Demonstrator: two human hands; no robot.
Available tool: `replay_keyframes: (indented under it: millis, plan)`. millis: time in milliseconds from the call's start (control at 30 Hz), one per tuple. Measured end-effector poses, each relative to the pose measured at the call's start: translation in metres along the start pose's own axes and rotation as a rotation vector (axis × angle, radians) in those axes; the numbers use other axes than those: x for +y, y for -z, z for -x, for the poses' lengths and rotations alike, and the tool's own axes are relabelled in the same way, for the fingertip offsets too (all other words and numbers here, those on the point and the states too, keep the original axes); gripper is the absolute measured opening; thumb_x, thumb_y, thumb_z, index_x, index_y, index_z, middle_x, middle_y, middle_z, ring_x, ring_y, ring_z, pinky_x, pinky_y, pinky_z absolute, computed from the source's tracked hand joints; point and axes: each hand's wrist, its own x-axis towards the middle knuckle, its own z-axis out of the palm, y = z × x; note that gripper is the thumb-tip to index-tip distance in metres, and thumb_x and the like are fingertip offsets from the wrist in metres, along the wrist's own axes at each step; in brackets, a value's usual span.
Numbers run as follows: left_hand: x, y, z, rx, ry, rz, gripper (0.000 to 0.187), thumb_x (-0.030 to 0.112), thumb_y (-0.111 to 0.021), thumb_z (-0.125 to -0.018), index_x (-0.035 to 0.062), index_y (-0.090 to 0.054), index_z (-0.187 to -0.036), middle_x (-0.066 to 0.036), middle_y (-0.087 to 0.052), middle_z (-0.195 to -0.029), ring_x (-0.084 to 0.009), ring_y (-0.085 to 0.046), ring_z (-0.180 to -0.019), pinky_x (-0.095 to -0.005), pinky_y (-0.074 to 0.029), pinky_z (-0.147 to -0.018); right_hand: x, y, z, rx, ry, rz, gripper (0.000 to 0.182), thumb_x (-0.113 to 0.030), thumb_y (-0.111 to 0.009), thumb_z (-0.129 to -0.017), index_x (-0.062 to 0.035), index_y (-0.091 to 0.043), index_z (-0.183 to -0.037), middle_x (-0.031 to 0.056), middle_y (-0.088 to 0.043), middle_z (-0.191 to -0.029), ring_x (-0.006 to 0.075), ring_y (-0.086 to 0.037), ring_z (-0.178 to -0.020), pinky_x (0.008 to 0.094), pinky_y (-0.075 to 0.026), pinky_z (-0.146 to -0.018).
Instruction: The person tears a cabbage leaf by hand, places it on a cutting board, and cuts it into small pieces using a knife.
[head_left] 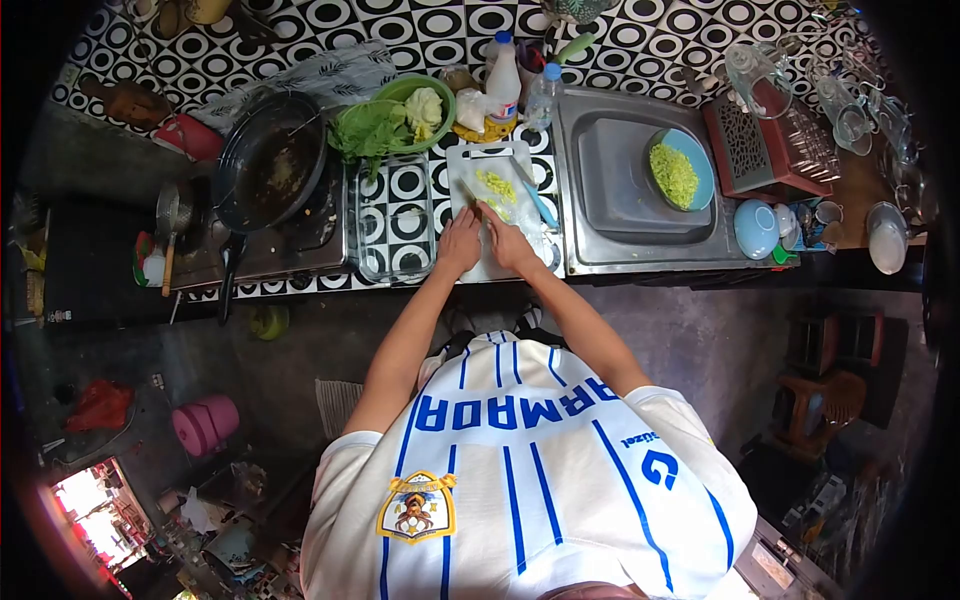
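Note:
A white cutting board [487, 161] lies on the patterned counter, with chopped pale-green vegetable pieces [493, 184] spread over its middle. My left hand [460, 244] rests at the board's left edge, fingers bent and close together; whatever is under them is hidden. Close beside it, my right hand [508, 247] is closed over the board, its fingertips meeting near the left hand. A thin blade-like strip [467, 189] shows just ahead of the fingertips, too small to name surely. On the board's right side lies a knife with a blue handle [541, 207], touched by neither hand.
Left of the board sits a clear glass dish [396, 262], then a wok [268, 165] on the stove. Behind are a green basket [447, 128] of leafy vegetables and bottles [504, 85]. To the right, a blue bowl [704, 172] of chopped vegetable stands in the sink [580, 240].

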Motion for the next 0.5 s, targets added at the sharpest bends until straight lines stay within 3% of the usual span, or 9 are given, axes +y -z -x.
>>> replay_keyframes:
  millis: [267,500]
  plan:
    - [-0.005,-0.009,0.002,0.077,-0.012,0.063,0.061,0.016,-0.056,-0.09,0.002,-0.043,-0.149,-0.014,-0.034,-0.162,-0.0288,-0.027,-0.152,-0.0497,-0.029,-0.121,-0.007,0.016,0.05,-0.065,-0.092,0.028,0.06,-0.01,-0.045,-0.102,-0.0262,-0.028,-0.158,0.0381,-0.064,-0.086,0.0577,-0.061,-0.082,0.0637,-0.046,-0.074]
    - [-0.001,0.002,0.001,0.009,0.01,0.053,0.06,0.017,-0.058,-0.09,0.0019,-0.045,-0.146,-0.013,-0.032,-0.162,-0.0293,-0.027,-0.152,-0.0487,-0.028,-0.122,0.003,0.002,-0.001,-0.005,0.038,0.032,0.06,-0.012,-0.045,-0.102,-0.0271,-0.029,-0.157,0.037,-0.064,-0.083,0.0566,-0.062,-0.08,0.0639,-0.047,-0.074]
